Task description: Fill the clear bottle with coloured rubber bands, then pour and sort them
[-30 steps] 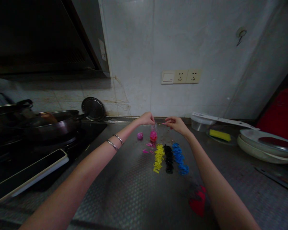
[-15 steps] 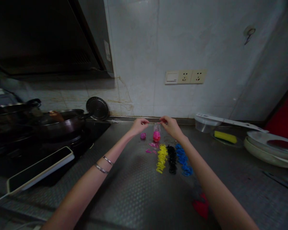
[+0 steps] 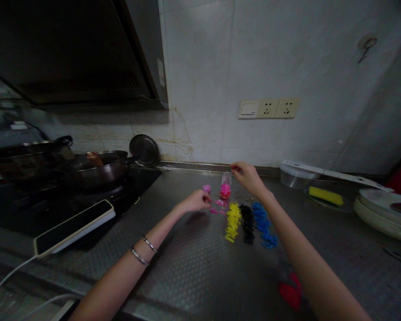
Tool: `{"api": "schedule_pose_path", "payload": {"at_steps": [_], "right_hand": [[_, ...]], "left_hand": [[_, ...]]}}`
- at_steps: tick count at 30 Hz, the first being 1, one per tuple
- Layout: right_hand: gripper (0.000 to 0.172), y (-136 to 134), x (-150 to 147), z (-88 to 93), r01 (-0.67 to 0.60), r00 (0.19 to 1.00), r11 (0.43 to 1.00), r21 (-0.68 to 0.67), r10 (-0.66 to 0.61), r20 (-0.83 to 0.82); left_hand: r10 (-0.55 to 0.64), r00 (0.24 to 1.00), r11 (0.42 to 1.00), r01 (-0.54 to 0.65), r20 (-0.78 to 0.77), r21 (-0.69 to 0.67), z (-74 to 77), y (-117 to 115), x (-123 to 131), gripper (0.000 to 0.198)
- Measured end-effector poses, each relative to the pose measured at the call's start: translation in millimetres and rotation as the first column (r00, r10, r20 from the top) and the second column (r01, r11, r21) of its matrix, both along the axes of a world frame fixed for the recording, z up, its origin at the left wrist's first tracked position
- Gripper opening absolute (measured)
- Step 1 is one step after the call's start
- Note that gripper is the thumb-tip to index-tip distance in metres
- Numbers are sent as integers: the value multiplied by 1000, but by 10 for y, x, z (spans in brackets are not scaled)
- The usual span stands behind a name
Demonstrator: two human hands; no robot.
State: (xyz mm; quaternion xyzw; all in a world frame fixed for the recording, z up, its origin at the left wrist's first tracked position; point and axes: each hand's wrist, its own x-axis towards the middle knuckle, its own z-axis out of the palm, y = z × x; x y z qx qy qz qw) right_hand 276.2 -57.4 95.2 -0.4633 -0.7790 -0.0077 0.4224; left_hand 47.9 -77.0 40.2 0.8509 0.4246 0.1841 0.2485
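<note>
A small clear bottle [image 3: 226, 184] half full of pink bands stands on the metal counter [image 3: 194, 267]. My right hand [image 3: 248, 176] is pinched just above and right of its mouth; what it pinches is too small to see. My left hand [image 3: 195, 202] is curled low on the counter, its fingertips at the loose pink bands [image 3: 218, 206], beside a small purple ball [image 3: 206, 188]. Rows of yellow bands [image 3: 233, 221], black bands [image 3: 247, 222] and blue bands [image 3: 263, 224] lie in front of the bottle.
A stove with a dark pan [image 3: 96, 168] and a round lid [image 3: 144, 150] is at left. A phone [image 3: 74, 225] with a cable lies by it. A clear container [image 3: 296, 176], yellow sponge [image 3: 322, 192] and plates [image 3: 384, 211] stand at right. Something red [image 3: 290, 295] lies near my right forearm.
My left hand has dropped from the bottle's top down to the loose pink bands on the counter. My right hand stays by the bottle's mouth. The view has shifted left.
</note>
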Motion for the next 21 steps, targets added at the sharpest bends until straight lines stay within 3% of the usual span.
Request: {"api": "schedule_pose_path", "payload": {"at_steps": [5,8,13,17,21], "right_hand": [[21,-191,-130,203,-100,987,987,-127,114,110],[22,-314,-232,176,-143,957,951,-274,203,205],[22,-473,-344,-214,-85,920,898,-432,237,313],[31,-582,-376,-527,4,938,908,-418,141,316],[36,-679,-396,-649,34,939,924,-380,101,329]], "left_hand": [[19,998,1000,-18,-59,18,-150,-45,47,33],[35,998,999,-33,-52,43,-224,-21,56,34],[79,995,997,-78,-58,27,-255,8,45,35],[66,995,997,-64,-74,33,-247,9,25,26],[45,997,998,-43,-67,36,-252,3,22,20]]}}
